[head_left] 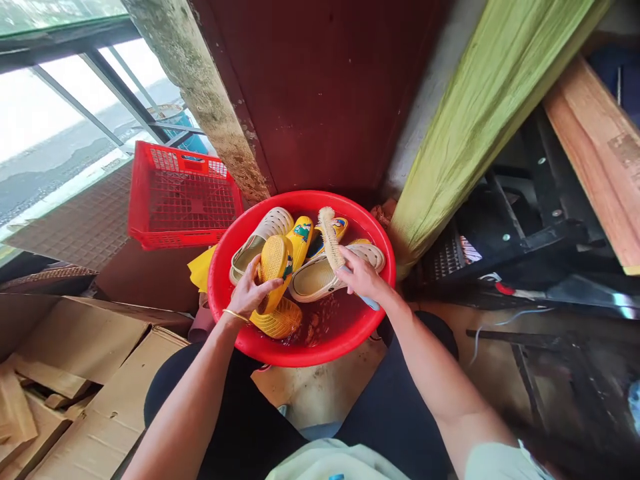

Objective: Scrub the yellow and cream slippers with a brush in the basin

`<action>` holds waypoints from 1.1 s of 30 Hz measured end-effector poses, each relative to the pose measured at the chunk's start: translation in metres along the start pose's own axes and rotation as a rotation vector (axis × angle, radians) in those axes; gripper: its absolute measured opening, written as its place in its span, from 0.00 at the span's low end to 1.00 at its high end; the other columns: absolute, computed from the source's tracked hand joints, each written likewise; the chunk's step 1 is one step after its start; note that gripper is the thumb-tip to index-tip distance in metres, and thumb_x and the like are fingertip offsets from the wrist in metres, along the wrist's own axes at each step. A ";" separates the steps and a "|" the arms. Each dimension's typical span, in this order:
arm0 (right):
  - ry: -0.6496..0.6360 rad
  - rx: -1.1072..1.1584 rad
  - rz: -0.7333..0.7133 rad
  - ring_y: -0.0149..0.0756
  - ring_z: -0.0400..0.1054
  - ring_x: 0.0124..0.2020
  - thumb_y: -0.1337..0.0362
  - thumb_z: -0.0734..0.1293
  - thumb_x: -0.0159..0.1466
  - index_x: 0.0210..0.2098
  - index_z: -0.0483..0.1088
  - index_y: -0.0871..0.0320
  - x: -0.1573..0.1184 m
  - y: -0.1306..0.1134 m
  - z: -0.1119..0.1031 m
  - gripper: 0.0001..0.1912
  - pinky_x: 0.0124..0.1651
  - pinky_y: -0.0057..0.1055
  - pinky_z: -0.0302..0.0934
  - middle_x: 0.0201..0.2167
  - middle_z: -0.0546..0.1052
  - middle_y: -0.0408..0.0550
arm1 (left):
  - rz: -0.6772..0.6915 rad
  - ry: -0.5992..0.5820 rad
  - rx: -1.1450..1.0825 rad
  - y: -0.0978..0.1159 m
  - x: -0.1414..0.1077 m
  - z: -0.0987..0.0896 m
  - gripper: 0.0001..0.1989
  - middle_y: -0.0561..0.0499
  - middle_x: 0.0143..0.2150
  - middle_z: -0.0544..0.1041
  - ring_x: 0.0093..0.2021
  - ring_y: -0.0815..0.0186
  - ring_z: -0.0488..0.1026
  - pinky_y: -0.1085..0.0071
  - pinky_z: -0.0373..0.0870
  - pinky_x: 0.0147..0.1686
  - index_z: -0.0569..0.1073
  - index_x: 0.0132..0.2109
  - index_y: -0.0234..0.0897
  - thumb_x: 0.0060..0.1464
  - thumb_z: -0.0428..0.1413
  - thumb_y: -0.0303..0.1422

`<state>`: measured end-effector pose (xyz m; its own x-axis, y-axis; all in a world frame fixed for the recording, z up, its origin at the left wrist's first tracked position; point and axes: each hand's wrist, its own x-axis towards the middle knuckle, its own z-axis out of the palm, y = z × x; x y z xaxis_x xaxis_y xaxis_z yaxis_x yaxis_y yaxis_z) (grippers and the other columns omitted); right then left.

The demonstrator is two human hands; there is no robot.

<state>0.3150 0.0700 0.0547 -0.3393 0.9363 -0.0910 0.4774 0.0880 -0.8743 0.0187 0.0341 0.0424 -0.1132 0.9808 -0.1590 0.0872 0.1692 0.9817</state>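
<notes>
From the head view, we look down on a round red basin (311,358) set between our knees, with water (325,323) in its bottom and footwear crowded inside. Our left hand (253,291) is closed around a yellow slipper (275,259), tipped up so that its textured sole shows, over the left part of the basin. Our right hand (361,272) grips a brush (330,237) by its blue handle; the cream bristles point away from us, above a pale clog (314,279) on the right, and we cannot tell whether they touch it. Another pale clog (254,241) leans along the left wall, partly behind the slipper we hold. Between the clogs lies a yellow slipper with a cartoon figure (301,239), and a second decorated yellow one (341,227) sits behind the bristles. Just below our left hand we see a ridged yellow sole (280,321) by the water. Beyond the basin to the left is a red plastic crate (187,227); straight ahead rises a dark red panel (320,100), with a yellow-green curtain (450,147) to its right. Cardboard (117,373) lies to our left, and a wooden plank (593,153) slants at the far right.
</notes>
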 end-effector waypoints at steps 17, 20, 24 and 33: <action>0.036 -0.677 -0.152 0.49 0.79 0.43 0.65 0.57 0.73 0.77 0.51 0.50 0.028 -0.045 0.056 0.33 0.46 0.39 0.72 0.47 0.82 0.58 | 0.076 -0.190 0.080 -0.024 0.015 0.005 0.52 0.37 0.68 0.70 0.67 0.44 0.67 0.47 0.64 0.66 0.54 0.75 0.34 0.48 0.65 0.44; 0.087 -0.553 -0.180 0.47 0.78 0.48 0.65 0.59 0.72 0.76 0.52 0.52 0.038 -0.039 0.053 0.34 0.52 0.39 0.71 0.51 0.82 0.56 | 0.145 -0.188 0.115 -0.027 0.014 -0.003 0.56 0.34 0.73 0.63 0.70 0.43 0.63 0.46 0.60 0.69 0.48 0.77 0.34 0.47 0.65 0.44; 0.062 -0.494 -0.317 0.45 0.76 0.52 0.67 0.59 0.72 0.74 0.57 0.51 0.033 -0.034 0.052 0.32 0.57 0.38 0.70 0.54 0.81 0.54 | 0.215 -0.179 0.206 -0.033 0.008 -0.013 0.57 0.35 0.76 0.55 0.74 0.41 0.55 0.43 0.52 0.72 0.44 0.78 0.35 0.46 0.63 0.38; 0.043 -0.461 -0.464 0.46 0.77 0.52 0.69 0.62 0.69 0.72 0.62 0.52 0.003 -0.011 0.061 0.32 0.56 0.40 0.72 0.57 0.80 0.55 | 0.341 -0.180 0.315 -0.023 0.000 -0.008 0.53 0.35 0.71 0.62 0.72 0.42 0.57 0.46 0.52 0.71 0.53 0.74 0.35 0.48 0.67 0.48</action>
<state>0.2589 0.0511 0.0345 -0.5656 0.7780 0.2735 0.5914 0.6138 -0.5231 0.0092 0.0296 0.0208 0.1437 0.9820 0.1225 0.3879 -0.1697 0.9059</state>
